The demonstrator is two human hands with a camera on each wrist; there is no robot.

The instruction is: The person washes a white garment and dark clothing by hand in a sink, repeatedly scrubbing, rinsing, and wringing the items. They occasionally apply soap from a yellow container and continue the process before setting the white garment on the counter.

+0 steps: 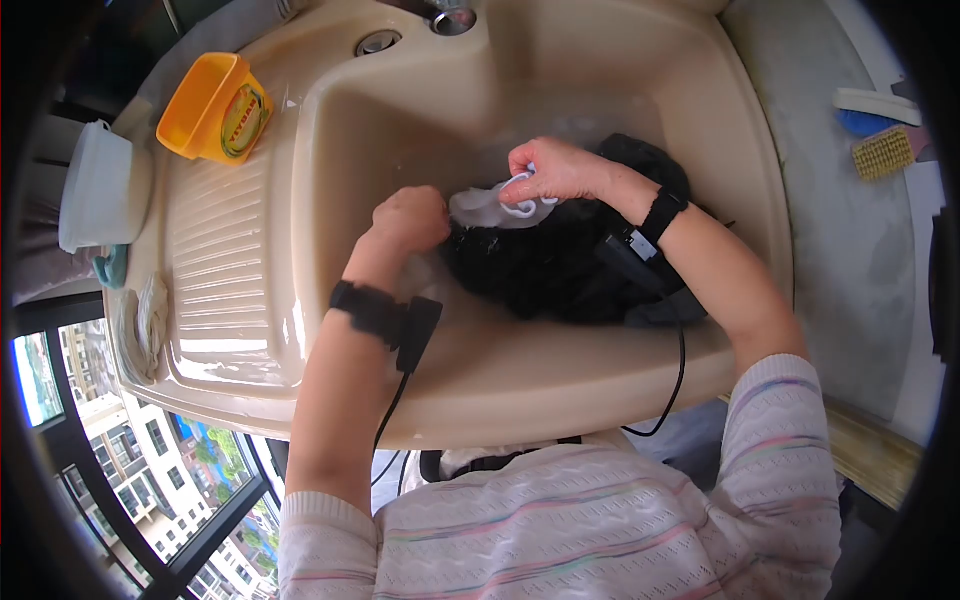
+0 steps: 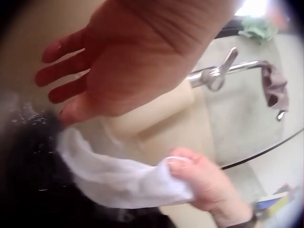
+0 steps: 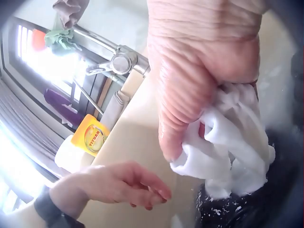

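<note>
A small wet white cloth [image 1: 485, 208] [image 2: 118, 183] [image 3: 242, 137] hangs from my right hand [image 1: 565, 170] [image 2: 204, 183] [image 3: 204, 71], whose thumb and fingers pinch its rolled edge. Beside the cloth's far end is my left hand [image 1: 410, 218] [image 2: 128, 61] [image 3: 118, 185]; it holds nothing, its fingers loosely extended and apart. Whether its fingertips brush the cloth cannot be told. Below both hands, a black fabric [image 1: 530, 275] lies in water in the beige sink basin [image 1: 355, 180].
Left of the basin is a ribbed drainboard [image 1: 220, 260] with a yellow tub [image 1: 200, 110], a white bucket [image 1: 97, 190] and folded cloths [image 1: 150, 325]. A chrome faucet [image 2: 216, 78] stands behind. Brushes [image 1: 883, 152] lie on the right ledge. Cables run from both wrists.
</note>
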